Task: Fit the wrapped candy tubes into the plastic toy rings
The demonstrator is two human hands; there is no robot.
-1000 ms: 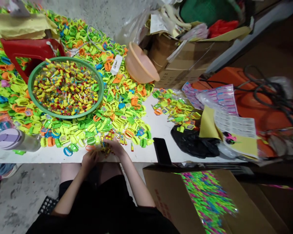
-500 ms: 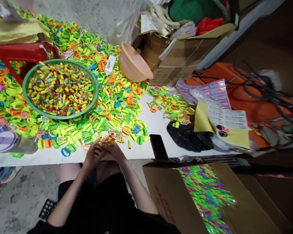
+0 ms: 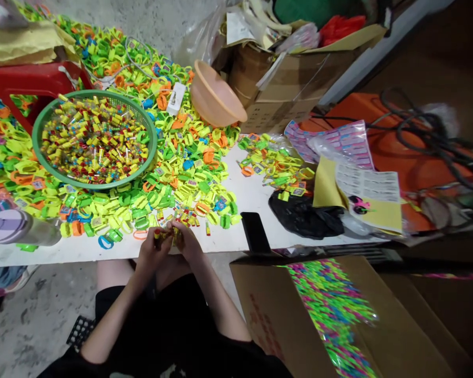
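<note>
At the table's front edge my left hand [image 3: 152, 253] is closed, with small yellow-and-red tubes [image 3: 157, 234] showing at its fingertips. Close against it, my right hand [image 3: 188, 244] is also closed on several of the same tubes, partly hidden by its fingers. More of these tubes lie loose just beyond my fingers, among bright plastic toy watches [image 3: 150, 202]. To the left, a green basket [image 3: 154, 137] is heaped with similar tubes that have clear parts.
A black phone [image 3: 255, 233] and a black plastic bag [image 3: 299, 218] lie to the right. A lidded cup [image 3: 43, 233] stands at left. Behind are a red stool [image 3: 31, 79], a peach bowl [image 3: 216, 100] and a white power strip [image 3: 176, 98]. An open carton [image 3: 276, 315] holds colourful bagged pieces.
Both hands have drawn slightly back towards me, off the loose tubes, and their fingers have closed more around the tubes they hold. The view has shifted slightly.
</note>
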